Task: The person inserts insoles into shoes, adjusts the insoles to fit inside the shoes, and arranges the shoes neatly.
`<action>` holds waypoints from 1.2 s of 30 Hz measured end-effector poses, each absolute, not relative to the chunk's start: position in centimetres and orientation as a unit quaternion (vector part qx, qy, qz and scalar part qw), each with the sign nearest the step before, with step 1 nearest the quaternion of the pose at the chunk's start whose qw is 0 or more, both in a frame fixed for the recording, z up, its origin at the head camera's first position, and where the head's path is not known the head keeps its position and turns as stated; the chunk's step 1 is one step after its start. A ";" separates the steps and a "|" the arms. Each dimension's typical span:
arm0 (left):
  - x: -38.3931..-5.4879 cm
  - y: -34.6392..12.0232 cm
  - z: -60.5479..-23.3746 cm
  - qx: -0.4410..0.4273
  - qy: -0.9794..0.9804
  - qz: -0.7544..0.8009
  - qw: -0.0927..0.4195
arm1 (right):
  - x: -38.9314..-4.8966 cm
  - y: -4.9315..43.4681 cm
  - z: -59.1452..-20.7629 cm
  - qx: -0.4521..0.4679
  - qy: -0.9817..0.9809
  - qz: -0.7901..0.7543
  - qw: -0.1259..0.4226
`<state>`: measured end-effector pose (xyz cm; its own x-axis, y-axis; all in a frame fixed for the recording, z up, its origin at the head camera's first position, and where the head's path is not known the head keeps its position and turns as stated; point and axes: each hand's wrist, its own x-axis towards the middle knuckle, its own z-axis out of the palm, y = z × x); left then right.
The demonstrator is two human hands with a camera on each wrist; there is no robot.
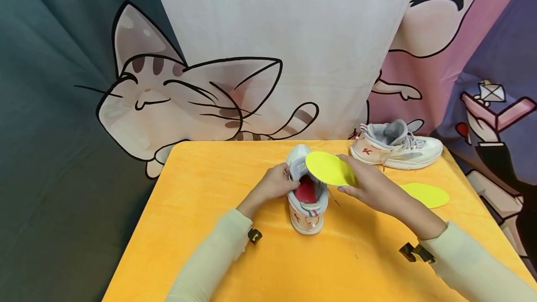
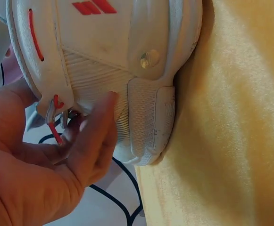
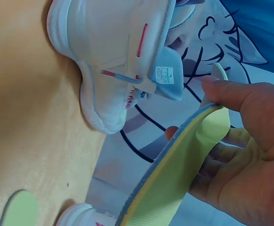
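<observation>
A white shoe [image 1: 308, 222] stands on the table with its toe toward the back wall and its heel toward me. Red lining [image 1: 306, 190] shows inside its opening. My left hand [image 1: 273, 181] grips the left edge of that opening; in the left wrist view its fingers lie along the shoe's outer side by the lace eyelets. My right hand [image 1: 371, 184] holds a yellow insole [image 1: 329, 168] above the shoe's right side. The right wrist view shows the thumb on one face of this insole, which has a blue-grey edge, and the fingers behind it.
A second white shoe [image 1: 402, 150] stands at the table's back right, toe pointing right. Near it lies another yellow insole [image 1: 427, 195]. The yellow table [image 1: 235, 255] meets a cartoon-printed cloth [image 1: 285, 17] along its back edge.
</observation>
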<state>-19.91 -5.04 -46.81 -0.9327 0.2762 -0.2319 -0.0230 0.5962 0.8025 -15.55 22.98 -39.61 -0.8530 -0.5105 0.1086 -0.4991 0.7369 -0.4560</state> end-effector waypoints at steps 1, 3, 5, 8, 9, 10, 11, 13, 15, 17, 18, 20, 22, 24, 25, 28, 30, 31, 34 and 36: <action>-19.8 -4.9 -46.8 0.077 0.880 0.441 0.159 | -15.5 23.1 -39.7 -0.271 0.932 -0.241 0.012; -19.7 -4.8 -46.7 0.084 0.884 0.438 0.142 | -15.5 23.2 -39.8 -0.269 0.932 -0.242 0.013; -19.6 -4.7 -46.6 0.085 0.885 0.440 0.131 | -15.5 23.2 -39.9 -0.267 0.932 -0.243 0.017; -19.1 -4.6 -46.4 0.086 0.894 0.426 0.112 | -15.5 23.4 -39.9 -0.263 0.933 -0.244 0.022; -18.9 -4.6 -46.3 0.086 0.897 0.420 0.106 | -15.5 23.4 -39.9 -0.262 0.933 -0.245 0.022; -18.7 -4.6 -46.1 0.086 0.901 0.413 0.098 | -15.5 23.5 -39.9 -0.261 0.933 -0.245 0.023; -18.5 -4.6 -46.0 0.086 0.905 0.407 0.089 | -15.5 23.6 -39.9 -0.260 0.933 -0.247 0.023; -18.0 -4.5 -45.8 0.084 0.911 0.399 0.068 | -15.4 23.7 -40.0 -0.261 0.933 -0.248 0.023; -17.3 -4.4 -45.7 0.080 0.912 0.400 0.046 | -15.3 23.9 -40.1 -0.263 0.933 -0.246 0.025; -16.4 -4.2 -45.7 0.078 0.910 0.407 0.024 | -15.2 24.2 -40.2 -0.263 0.933 -0.244 0.027; -16.0 -4.0 -45.7 0.076 0.908 0.411 0.015 | -15.2 24.3 -40.2 -0.262 0.934 -0.243 0.028; -15.1 -3.6 -46.0 0.072 0.906 0.417 0.001 | -15.1 24.7 -40.2 -0.260 0.935 -0.239 0.031; -14.3 -3.1 -46.3 0.066 0.904 0.423 -0.006 | -15.2 24.9 -40.1 -0.259 0.937 -0.234 0.034; -13.7 -2.7 -46.7 0.059 0.901 0.429 -0.009 | -15.2 25.2 -39.9 -0.264 0.937 -0.227 0.037; -13.4 -2.6 -46.9 0.054 0.900 0.432 -0.008 | -15.3 25.3 -39.8 -0.268 0.936 -0.223 0.038; -13.0 -2.5 -46.9 0.050 0.899 0.436 0.009 | -15.3 25.6 -39.5 -0.285 0.935 -0.206 0.040; -13.0 -3.0 -46.6 0.053 0.899 0.433 0.035 | -15.3 25.9 -39.3 -0.296 0.934 -0.196 0.041; -13.1 -3.3 -46.4 0.058 0.899 0.431 0.046 | -15.2 26.0 -39.1 -0.300 0.934 -0.189 0.042; -13.8 -4.9 -45.8 0.082 0.903 0.415 0.081 | -15.2 26.3 -38.8 -0.316 0.932 -0.170 0.045; -14.7 -6.3 -45.5 0.114 0.905 0.400 0.094 | -15.1 26.3 -38.5 -0.327 0.930 -0.159 0.049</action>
